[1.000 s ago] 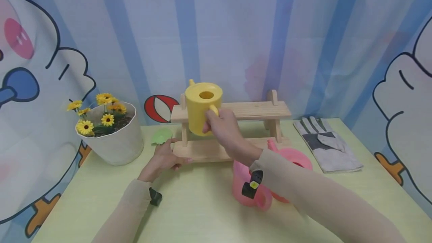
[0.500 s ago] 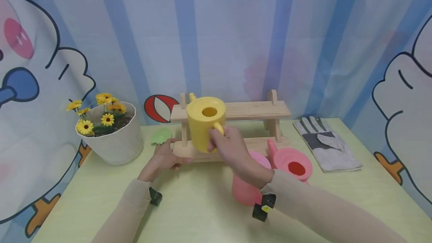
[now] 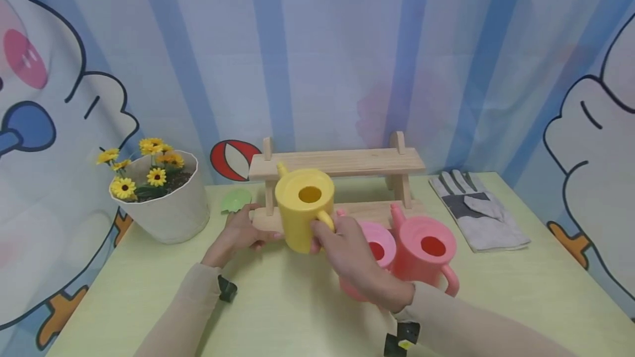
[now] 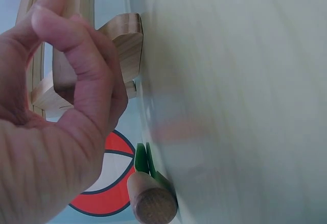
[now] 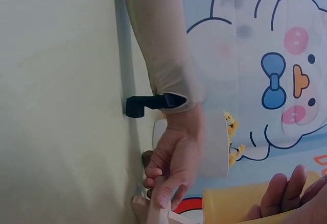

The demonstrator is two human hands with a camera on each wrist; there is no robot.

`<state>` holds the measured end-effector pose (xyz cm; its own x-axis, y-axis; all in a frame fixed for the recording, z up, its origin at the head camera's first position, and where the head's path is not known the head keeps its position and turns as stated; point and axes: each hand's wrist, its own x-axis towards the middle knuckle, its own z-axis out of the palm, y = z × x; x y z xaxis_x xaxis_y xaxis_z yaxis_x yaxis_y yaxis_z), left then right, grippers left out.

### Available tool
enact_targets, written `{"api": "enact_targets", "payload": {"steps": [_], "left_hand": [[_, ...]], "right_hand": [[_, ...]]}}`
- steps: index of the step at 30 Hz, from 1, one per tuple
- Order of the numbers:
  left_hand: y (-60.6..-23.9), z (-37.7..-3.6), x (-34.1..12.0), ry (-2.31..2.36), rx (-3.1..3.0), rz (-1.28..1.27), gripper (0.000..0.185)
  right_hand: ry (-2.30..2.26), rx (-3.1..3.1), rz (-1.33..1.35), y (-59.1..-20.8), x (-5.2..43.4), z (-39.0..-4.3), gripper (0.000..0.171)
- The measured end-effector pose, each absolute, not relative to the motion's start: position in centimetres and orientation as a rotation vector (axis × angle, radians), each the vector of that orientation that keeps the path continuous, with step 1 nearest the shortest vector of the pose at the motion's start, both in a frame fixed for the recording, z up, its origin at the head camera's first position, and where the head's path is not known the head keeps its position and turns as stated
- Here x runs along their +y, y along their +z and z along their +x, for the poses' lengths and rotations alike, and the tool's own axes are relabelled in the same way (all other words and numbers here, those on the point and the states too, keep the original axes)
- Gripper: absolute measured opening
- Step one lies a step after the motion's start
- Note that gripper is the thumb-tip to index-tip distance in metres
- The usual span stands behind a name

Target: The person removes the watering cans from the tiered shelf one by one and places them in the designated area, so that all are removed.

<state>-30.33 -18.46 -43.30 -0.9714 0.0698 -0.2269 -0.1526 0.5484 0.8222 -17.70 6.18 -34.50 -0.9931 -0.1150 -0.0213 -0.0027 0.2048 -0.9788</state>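
My right hand point(image 3: 324, 234) grips the handle of a yellow watering can point(image 3: 300, 211) and holds it upright, low in front of the left part of a two-tier wooden rack point(image 3: 342, 162). I cannot tell if the can touches the table. In the right wrist view the yellow can point(image 5: 237, 207) shows beside my fingers point(image 5: 286, 193). My left hand point(image 3: 255, 234) holds the left end of the rack's lower shelf, fingers curled on the wood point(image 4: 122, 45). Two pink watering cans point(image 3: 379, 244) point(image 3: 426, 252) stand just right of my right hand.
A white pot of yellow flowers point(image 3: 159, 203) stands at the left. A small green trowel point(image 3: 236, 200) with a wooden handle point(image 4: 150, 203) lies behind my left hand. A grey glove point(image 3: 476, 211) lies at the right. The pale green table point(image 3: 278, 313) ends at a cartoon curtain.
My right hand has carried the yellow can down from the rack's top shelf level and toward me. The left hand has stayed on the lower shelf. Both pink cans now show.
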Motion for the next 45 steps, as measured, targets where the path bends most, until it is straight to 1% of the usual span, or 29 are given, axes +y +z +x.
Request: {"api": "enact_targets", "payload": {"steps": [3, 8, 13, 32, 42, 45], "left_hand": [[-43.4, -30.4, -18.5, 1.370, 2.558, -0.086, 0.109], [-43.5, -30.4, -18.5, 1.368, 2.554, -0.106, 0.103], [-43.4, -30.4, -18.4, 1.350, 2.553, -0.126, 0.101], [-43.4, -30.4, -18.4, 1.463, 2.509, -0.035, 0.098], [-43.4, -30.4, -18.4, 1.417, 2.527, -0.061, 0.100], [-43.4, -30.4, -18.4, 1.418, 2.518, -0.062, 0.101]], "right_hand": [[-1.924, 2.343, -0.106, -35.1, 6.1, -17.2, 0.030], [-1.889, 2.344, -0.100, -36.0, 6.1, -16.4, 0.035], [-1.865, 2.318, -0.102, -36.9, 6.0, -15.9, 0.035], [-1.850, 2.340, -0.025, -40.9, 5.2, -15.0, 0.035], [-1.931, 2.342, -0.081, -45.7, 4.9, -16.0, 0.034], [-1.936, 2.356, -0.107, -45.8, 4.8, -15.7, 0.034]]}}
